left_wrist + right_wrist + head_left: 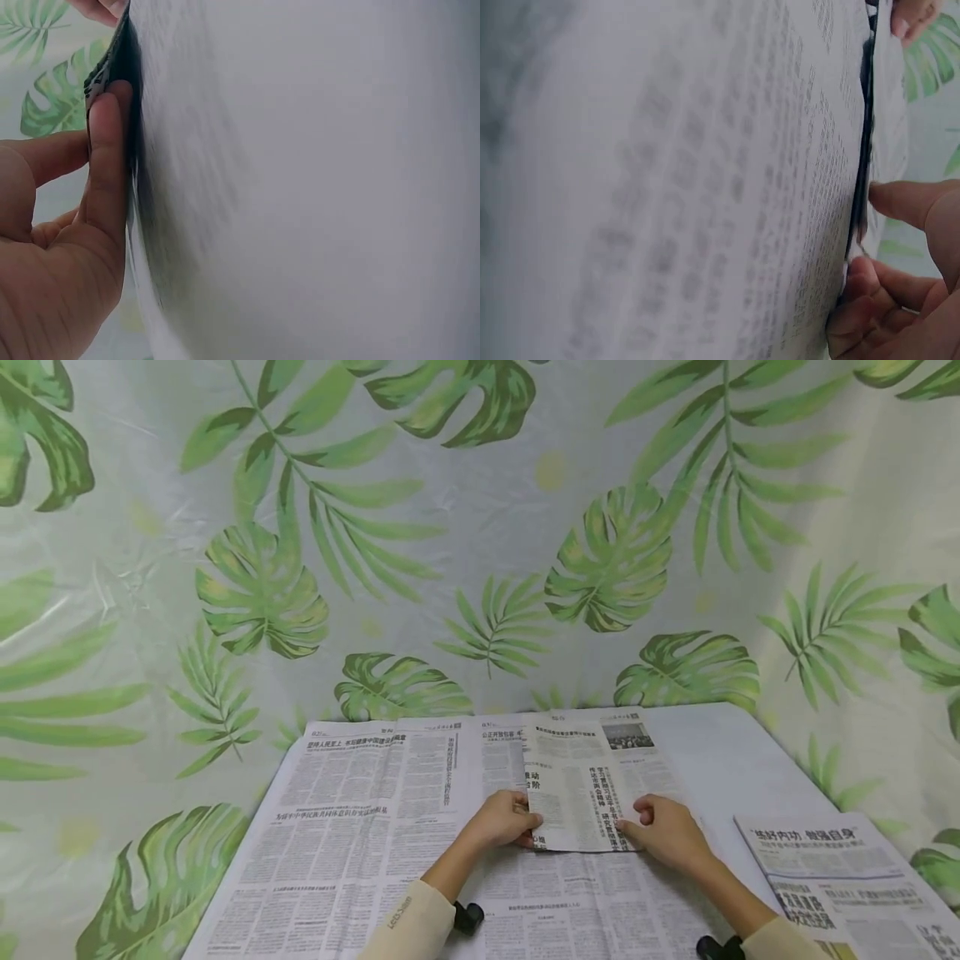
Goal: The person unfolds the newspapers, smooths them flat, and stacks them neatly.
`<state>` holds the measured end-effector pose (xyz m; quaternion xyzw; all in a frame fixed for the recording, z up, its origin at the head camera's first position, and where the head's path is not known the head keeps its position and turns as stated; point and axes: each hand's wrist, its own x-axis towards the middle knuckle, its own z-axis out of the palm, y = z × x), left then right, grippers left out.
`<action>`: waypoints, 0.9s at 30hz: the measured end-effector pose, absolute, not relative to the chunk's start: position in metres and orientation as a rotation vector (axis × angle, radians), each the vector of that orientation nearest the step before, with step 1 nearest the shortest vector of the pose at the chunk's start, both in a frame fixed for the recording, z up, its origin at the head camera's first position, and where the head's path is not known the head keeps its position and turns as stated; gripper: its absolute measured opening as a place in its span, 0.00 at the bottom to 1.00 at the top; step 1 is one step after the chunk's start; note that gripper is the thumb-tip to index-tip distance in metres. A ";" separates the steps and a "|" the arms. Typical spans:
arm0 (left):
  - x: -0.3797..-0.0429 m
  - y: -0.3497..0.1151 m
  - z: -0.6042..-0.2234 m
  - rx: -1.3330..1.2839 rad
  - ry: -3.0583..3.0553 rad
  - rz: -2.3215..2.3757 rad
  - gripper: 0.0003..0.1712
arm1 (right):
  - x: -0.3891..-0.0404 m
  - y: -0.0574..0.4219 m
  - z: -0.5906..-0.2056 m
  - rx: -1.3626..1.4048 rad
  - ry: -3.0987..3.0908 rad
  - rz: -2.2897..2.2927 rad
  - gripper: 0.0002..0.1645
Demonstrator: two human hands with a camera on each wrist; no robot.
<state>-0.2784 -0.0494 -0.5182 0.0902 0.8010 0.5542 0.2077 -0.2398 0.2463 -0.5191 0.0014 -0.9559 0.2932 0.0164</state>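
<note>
Folded newspaper (581,785), between four and five o'clock of the head view's centre. My left hand (501,820) pinches its eight-o'clock edge; my right hand (671,833), near four o'clock, pinches too. I judge it light, limp, tearable; lower corners suit holding.

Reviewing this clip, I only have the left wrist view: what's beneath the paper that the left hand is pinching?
Observer: In the head view, a spread newspaper sheet lies beneath the smaller newspaper piece that the left hand pinches.

Operator: What is at the near right corner?

Observer: The right hand is there, seen in the head view.

Operator: Anything farther right?

Observer: Yes, a separate newspaper lies on the right side of the white table.
</note>
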 end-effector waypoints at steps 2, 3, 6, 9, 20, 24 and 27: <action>-0.276 -0.056 -0.520 0.219 2.220 1.562 0.25 | -0.238 0.244 -0.519 0.026 -2.982 0.941 0.33; -0.275 -0.060 -0.521 0.202 2.212 1.574 0.28 | -0.237 0.243 -0.519 0.033 -2.984 0.952 0.32; -0.273 -0.070 -0.521 0.179 2.212 1.593 0.32 | -0.236 0.240 -0.518 0.052 -2.983 0.975 0.29; -0.272 -0.080 -0.520 0.197 2.202 1.616 0.28 | -0.236 0.236 -0.516 0.050 -2.978 1.030 0.24; -0.254 -0.124 -0.517 0.109 2.147 1.699 0.35 | -0.227 0.218 -0.508 0.026 -2.957 1.576 0.21; -0.250 -0.134 -0.516 0.096 2.117 1.735 0.36 | -0.226 0.214 -0.506 0.092 -2.964 1.719 0.21; -0.246 -0.139 -0.515 0.089 2.100 1.744 0.36 | -0.224 0.211 -0.504 0.209 -2.995 1.852 0.19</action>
